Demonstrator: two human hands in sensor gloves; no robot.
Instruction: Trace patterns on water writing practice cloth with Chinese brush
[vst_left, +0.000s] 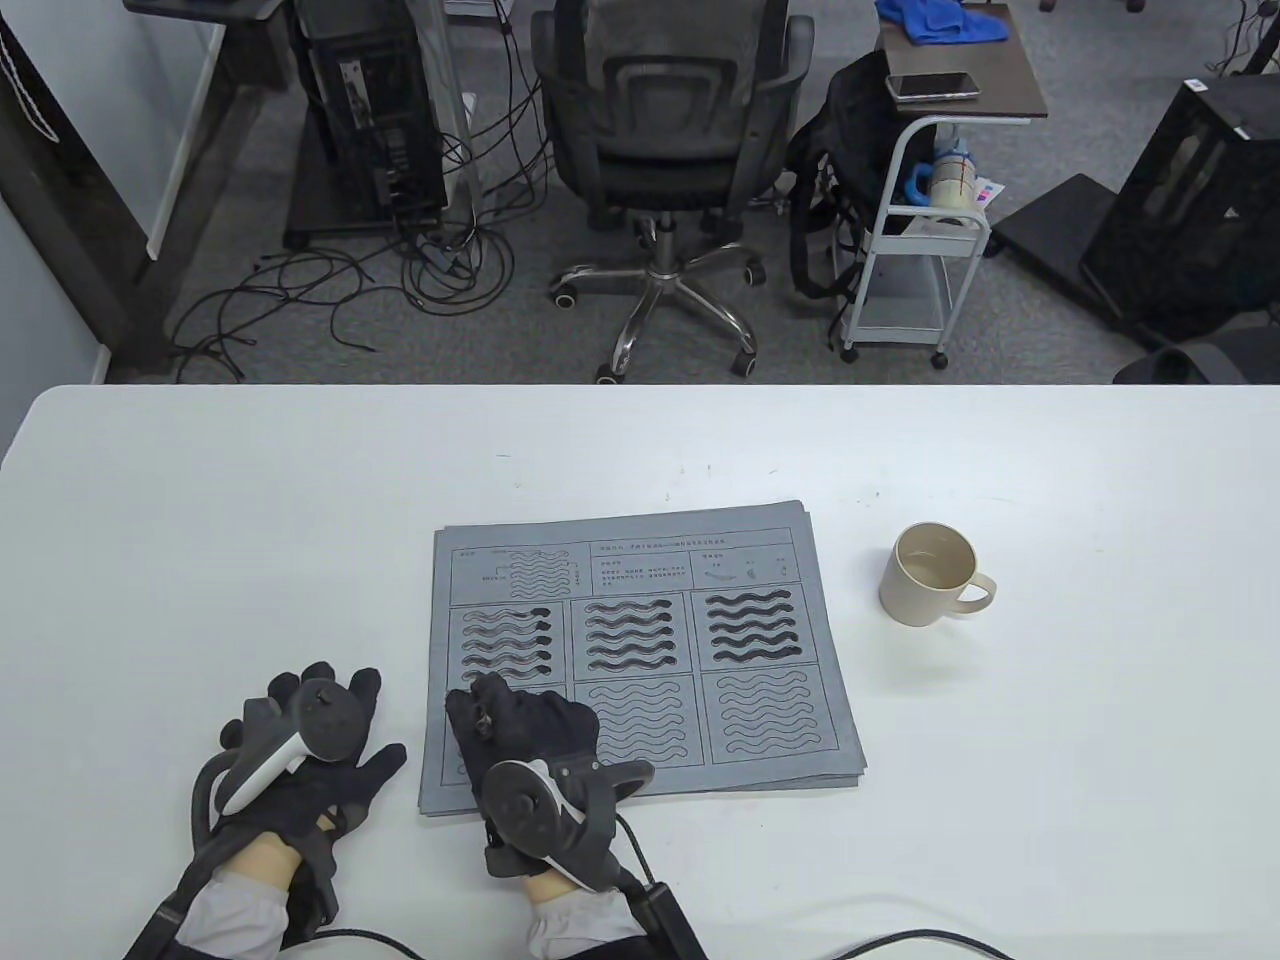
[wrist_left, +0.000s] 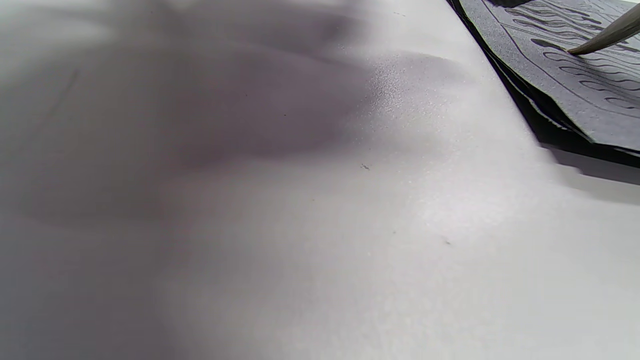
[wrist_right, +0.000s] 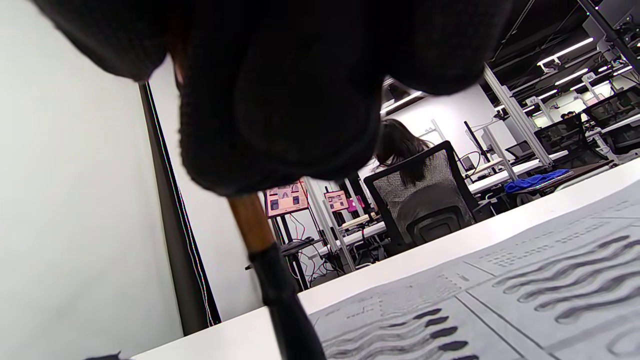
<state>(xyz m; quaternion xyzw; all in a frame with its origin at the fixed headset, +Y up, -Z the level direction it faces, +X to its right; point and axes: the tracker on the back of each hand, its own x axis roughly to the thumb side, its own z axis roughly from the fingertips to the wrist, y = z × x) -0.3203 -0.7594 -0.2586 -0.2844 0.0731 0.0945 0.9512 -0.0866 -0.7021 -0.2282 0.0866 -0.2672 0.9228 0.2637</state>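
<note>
Grey water-writing practice cloth (vst_left: 640, 655), a thin rectangular sheet lying flat atop a small stack of like sheets, sits at lower centre of the table view on the white matte surface (vst_left: 1000, 800). Printed black grid: header strip with small text along the far edge, then two rows of three boxes of wavy lines. Upper row shows thick dark wet strokes; the lower middle and right boxes show thin outlines only. Lower left box hidden under the hand.

Right hand (vst_left: 530, 735), in a black knit sensor glove with a grey-white tracker on its back, rests over the cloth's lower left corner. Fingers curled in a tight grip round the Chinese brush (wrist_right: 260, 250). Right wrist view: brown wooden shaft emerging below the fingers (wrist_right: 280, 125), passing into a black ferrule near the bottom edge. Left wrist view: pale tapered bristle tip at upper right, touching the cloth over the wavy lines.

Left hand (vst_left: 300, 750), same glove and tracker, lies palm down on the surface at lower left, just beside the cloth's left edge, fingers spread and straight, holding nothing.

Cream ceramic mug (vst_left: 932, 576), handle pointing right, stands well right of the cloth.
</note>
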